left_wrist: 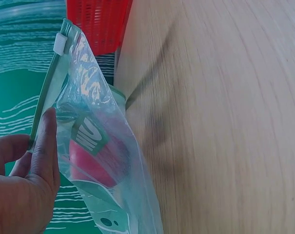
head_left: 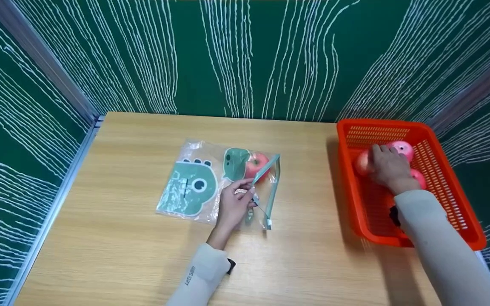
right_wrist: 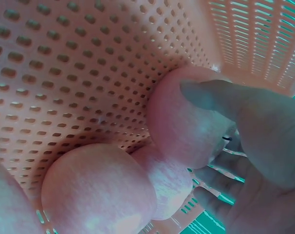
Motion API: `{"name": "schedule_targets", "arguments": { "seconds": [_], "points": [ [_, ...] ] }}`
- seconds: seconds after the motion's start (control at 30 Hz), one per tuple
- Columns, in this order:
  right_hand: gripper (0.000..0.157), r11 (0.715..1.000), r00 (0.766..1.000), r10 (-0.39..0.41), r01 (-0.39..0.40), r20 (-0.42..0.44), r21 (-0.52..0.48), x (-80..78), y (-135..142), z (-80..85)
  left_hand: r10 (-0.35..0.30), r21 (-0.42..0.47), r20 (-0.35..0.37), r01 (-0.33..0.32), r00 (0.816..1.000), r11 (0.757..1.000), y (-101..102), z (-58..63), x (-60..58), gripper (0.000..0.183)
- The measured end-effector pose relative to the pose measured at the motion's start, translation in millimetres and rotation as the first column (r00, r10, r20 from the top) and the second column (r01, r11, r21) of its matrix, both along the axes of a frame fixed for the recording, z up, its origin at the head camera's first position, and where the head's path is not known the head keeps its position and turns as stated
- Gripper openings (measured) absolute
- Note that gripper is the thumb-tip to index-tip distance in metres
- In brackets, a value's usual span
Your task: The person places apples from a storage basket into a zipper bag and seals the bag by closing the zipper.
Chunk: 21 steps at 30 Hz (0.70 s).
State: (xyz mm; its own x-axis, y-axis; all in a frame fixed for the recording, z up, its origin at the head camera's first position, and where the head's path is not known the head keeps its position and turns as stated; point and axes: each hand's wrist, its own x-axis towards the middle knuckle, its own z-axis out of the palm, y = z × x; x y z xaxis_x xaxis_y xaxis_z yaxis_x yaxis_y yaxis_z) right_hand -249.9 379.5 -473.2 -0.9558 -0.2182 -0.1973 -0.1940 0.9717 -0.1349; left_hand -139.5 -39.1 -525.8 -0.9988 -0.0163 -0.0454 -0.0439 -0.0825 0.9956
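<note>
My left hand (head_left: 233, 205) pinches the mouth edge of a clear plastic slider bag (head_left: 187, 191) printed with a green dinosaur. Inside the bag, close to its parted mouth, lies a red apple (head_left: 254, 165), seen through the plastic in the left wrist view too. The white slider (left_wrist: 60, 44) sits at one end of the green zip strip. Over in the red basket (head_left: 352, 212), my right hand (head_left: 388, 166) grips an apple (right_wrist: 186, 117), thumb on top and fingers around its far side. More apples (right_wrist: 99, 190) lie against the held one.
The basket stands at the right of the wooden table (head_left: 113, 255), its perforated walls rising around my right hand. Green panels with white wavy lines (head_left: 257, 59) close off the back and both sides, and metal rails (head_left: 58, 187) run along the left table edge.
</note>
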Motion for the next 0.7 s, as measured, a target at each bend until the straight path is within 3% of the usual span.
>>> {"name": "schedule_targets", "arguments": {
  "seconds": [0.27,0.43,0.7],
  "points": [
    [0.086,0.995,0.994,-0.066,0.072,0.086,-0.069,9.2,6.3,7.3,0.005,-0.017,0.012,-0.004,1.000,1.000,1.1,1.7,-0.7,0.029],
    [0.087,0.996,0.996,-0.051,0.056,0.076,-0.065,15.5,6.5,11.4,0.005,-0.029,0.014,-0.005,1.000,1.000,0.6,1.0,-0.9,0.029],
    [0.070,0.998,1.000,-0.020,0.021,0.017,-0.061,20.8,0.3,21.8,-0.003,0.004,-0.003,0.003,1.000,1.000,0.3,0.5,0.2,0.029]
  ]
}}
